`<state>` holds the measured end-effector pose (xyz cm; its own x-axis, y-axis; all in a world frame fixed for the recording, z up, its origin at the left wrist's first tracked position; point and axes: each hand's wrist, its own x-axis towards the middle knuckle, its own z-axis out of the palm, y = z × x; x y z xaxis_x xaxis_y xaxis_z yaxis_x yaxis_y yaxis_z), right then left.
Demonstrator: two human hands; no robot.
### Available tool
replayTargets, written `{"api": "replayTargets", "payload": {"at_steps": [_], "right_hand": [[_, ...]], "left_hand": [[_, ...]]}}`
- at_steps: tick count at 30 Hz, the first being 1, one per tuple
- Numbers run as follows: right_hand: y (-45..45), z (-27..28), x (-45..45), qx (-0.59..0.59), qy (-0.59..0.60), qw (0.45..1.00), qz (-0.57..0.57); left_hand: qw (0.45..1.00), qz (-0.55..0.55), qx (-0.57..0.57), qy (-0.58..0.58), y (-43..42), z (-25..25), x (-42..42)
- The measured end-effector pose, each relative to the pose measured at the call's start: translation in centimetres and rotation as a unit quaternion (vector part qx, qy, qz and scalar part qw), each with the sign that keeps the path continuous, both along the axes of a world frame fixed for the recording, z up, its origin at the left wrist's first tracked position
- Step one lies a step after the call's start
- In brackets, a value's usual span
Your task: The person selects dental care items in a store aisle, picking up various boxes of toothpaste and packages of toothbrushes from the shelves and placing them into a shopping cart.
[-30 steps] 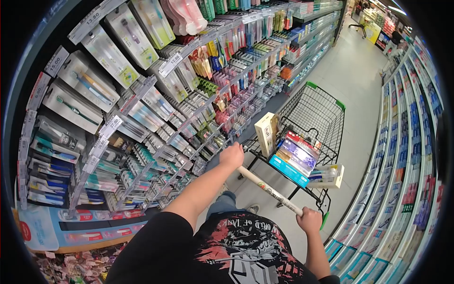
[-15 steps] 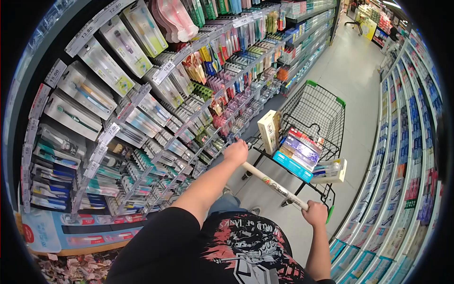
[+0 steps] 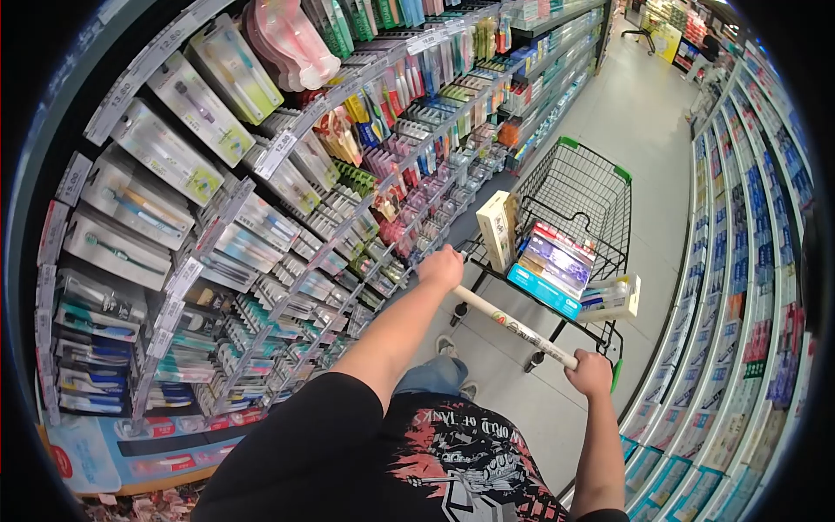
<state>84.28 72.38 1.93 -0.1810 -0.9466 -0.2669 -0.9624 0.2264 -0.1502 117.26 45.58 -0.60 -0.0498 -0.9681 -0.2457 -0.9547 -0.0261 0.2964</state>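
Along the lower edge of the view spreads a black T-shirt, with blue jeans and a light shoe on the floor tiles beyond it. Out in front of the body lies the pale handle of a shopping cart, its long axis slanting from upper left to lower right, one hand at each end. Neither hand is nearer to it, since both have hold of it; the left hand sits higher in the view, the right hand lower. The left hand is back-up with its fingers curled closed around the bar, its arm stretched forward at a slant; the right hand is likewise wrapped round its end, with the forearm rising steeply from the bottom edge. How tightly either one squeezes cannot be told. Just past the bar, at the cart's near end, a cream box stands tilted near the left hand, a blue box lies in the middle with purple packs just behind it, and a pale carton rests up from the right hand. Farther on, the wire basket reaches ahead, toward the upper right. Packaged toothbrushes line the left side, long shelves curve along the right, and the aisle runs to a yellow panel far off.
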Motion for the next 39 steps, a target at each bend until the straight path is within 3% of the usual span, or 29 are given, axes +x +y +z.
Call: {"api": "replayTargets", "payload": {"at_steps": [19,22,25,26,28,29,30,32,34,36,37,39], "right_hand": [[-12.2,1.4,-6.3,0.108,-0.019,0.993,-0.033],[-13.3,1.4,-6.3,0.085,-0.047,0.995,0.007],[-15.3,2.5,-4.3,0.071,-0.217,0.973,-0.038],[-15.9,1.7,-4.4,0.074,-0.220,0.972,-0.035],[-16.2,-0.3,-3.9,-0.020,-0.340,0.923,-0.178],[-15.8,-0.9,-3.4,-0.107,-0.223,0.964,-0.100],[-15.7,-1.4,-3.1,-0.106,-0.229,0.962,-0.101],[-16.0,-2.2,-2.7,-0.111,-0.121,0.961,-0.222],[-16.4,-2.8,-2.8,-0.124,-0.123,0.958,-0.229],[-16.9,-1.7,-2.4,-0.057,-0.073,0.970,-0.223],[-17.1,-1.6,-2.2,-0.051,-0.056,0.974,-0.214],[-17.2,-1.3,-1.8,-0.044,-0.052,0.976,-0.209]], "left_hand": [[0.994,-0.038,0.084,0.061,-10.9,0.6,-6.3],[0.993,-0.064,0.086,0.055,-11.4,0.4,-5.9],[0.986,-0.107,0.059,0.112,-10.7,1.2,-4.4],[0.987,-0.103,0.061,0.110,-10.5,0.2,-3.5],[0.933,-0.123,-0.108,0.321,-10.6,-0.6,-0.5],[0.911,-0.090,-0.179,0.360,-10.7,0.0,1.6],[0.882,-0.058,-0.248,0.396,-10.8,2.7,4.0],[0.854,0.037,-0.379,0.354,-11.5,5.7,8.4],[0.809,0.103,-0.473,0.335,-12.5,8.9,11.6],[0.770,0.148,-0.517,0.343,-13.9,10.7,13.2],[0.773,0.148,-0.539,0.299,-14.5,11.3,14.0],[0.769,0.187,-0.515,0.330,-15.5,11.9,14.5]]}}
